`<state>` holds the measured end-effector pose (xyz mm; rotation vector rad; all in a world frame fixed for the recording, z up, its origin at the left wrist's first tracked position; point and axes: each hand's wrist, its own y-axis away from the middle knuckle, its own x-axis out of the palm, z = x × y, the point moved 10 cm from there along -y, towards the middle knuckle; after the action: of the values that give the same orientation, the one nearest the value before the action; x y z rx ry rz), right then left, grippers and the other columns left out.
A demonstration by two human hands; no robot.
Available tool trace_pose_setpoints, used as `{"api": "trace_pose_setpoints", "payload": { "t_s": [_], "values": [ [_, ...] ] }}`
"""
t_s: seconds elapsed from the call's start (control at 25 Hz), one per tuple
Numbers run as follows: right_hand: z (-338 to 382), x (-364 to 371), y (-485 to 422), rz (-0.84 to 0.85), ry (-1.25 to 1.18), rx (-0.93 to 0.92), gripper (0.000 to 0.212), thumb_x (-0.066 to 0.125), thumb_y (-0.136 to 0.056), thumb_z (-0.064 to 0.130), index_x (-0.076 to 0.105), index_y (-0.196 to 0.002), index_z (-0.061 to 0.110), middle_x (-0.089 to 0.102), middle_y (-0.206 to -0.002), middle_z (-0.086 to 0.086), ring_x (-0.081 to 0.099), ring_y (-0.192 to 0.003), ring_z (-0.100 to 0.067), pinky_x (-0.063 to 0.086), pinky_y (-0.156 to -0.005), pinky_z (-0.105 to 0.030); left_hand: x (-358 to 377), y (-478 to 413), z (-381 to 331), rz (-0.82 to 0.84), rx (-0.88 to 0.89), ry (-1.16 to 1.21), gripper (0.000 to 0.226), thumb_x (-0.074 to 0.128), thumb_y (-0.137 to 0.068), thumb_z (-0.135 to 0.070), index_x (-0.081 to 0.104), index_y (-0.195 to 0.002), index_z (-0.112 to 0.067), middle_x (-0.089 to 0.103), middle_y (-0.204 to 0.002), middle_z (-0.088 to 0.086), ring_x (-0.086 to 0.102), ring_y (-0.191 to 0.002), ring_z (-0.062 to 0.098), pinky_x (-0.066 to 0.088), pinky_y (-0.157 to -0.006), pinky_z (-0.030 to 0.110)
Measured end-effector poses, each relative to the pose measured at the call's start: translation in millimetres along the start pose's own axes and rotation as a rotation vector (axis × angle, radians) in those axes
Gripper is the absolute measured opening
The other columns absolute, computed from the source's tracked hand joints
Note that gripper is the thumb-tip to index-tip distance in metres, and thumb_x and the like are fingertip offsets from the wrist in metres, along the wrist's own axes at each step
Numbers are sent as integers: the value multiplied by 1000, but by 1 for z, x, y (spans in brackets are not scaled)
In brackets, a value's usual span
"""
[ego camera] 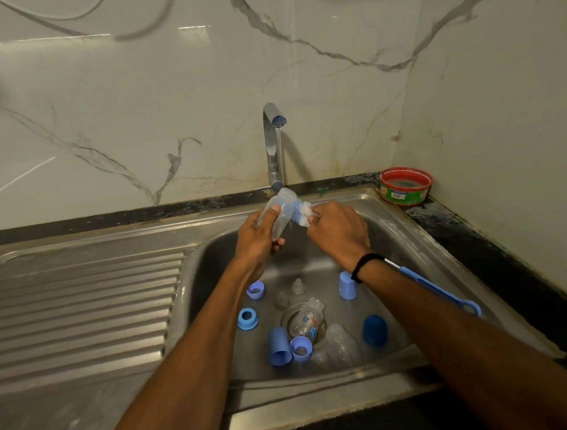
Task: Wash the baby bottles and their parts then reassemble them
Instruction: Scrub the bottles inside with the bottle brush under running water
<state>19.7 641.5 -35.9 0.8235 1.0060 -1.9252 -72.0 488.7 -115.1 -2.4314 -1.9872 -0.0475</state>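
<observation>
My left hand (259, 240) grips a clear baby bottle (280, 208) tilted up under the tap, its open neck toward the spout. My right hand (337, 231) holds a bottle brush; its white bristles (305, 213) press against the bottle's neck and its blue handle (440, 293) runs back under my wrist. On the sink floor lie a printed clear bottle (309, 320), another clear bottle (343, 345), clear teats (297, 286), blue rings (247, 318) and blue caps (374, 330).
The steel sink (408, 241) has a ribbed drainboard (83, 307) on its left. A chrome tap (273, 143) rises behind the basin with a thin stream running. A red and green soap tub (405, 185) stands in the back right corner by the marble wall.
</observation>
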Motion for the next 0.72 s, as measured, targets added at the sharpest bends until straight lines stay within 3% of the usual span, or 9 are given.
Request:
{"api": "trace_pose_setpoints", "payload": {
  "t_s": [0.12,0.32,0.48,0.6,0.72],
  "values": [
    [-1,0,-1,-1,-14,4,19,58,-92,30,56,-76,20,44,-59,7,45,-54,-11,24,-46,-22,6,6,-3,14,47,-42,48,60,-95,-52,54,-131,-20,65,-108,12,59,-68,14,52,-60,24],
    [-3,-1,-1,-7,-9,10,21,59,-92,35,58,-76,21,44,-59,8,40,-52,-6,23,-45,-22,6,10,-12,22,116,-40,37,60,-97,-47,52,-126,-25,61,-111,9,59,-72,16,51,-55,22],
    [-4,0,1,19,-8,10,23,58,-92,36,58,-75,21,45,-59,7,44,-54,-9,27,-46,-22,1,5,-3,11,75,-71,39,57,-97,-51,58,-123,-22,64,-110,14,57,-70,18,49,-55,23],
    [-3,3,7,6,20,10,18,59,-92,36,64,-84,20,49,-63,7,45,-56,-8,27,-47,-22,-23,-2,4,-108,9,-50,41,57,-96,-53,59,-121,-20,67,-105,16,56,-68,16,47,-52,23],
    [-13,-7,11,-83,66,68,22,58,-91,39,68,-96,19,59,-76,1,50,-67,-17,34,-60,-24,-35,-4,4,-173,33,-77,46,65,-92,-49,51,-124,-19,63,-113,12,60,-83,16,53,-65,27]
  ]
}}
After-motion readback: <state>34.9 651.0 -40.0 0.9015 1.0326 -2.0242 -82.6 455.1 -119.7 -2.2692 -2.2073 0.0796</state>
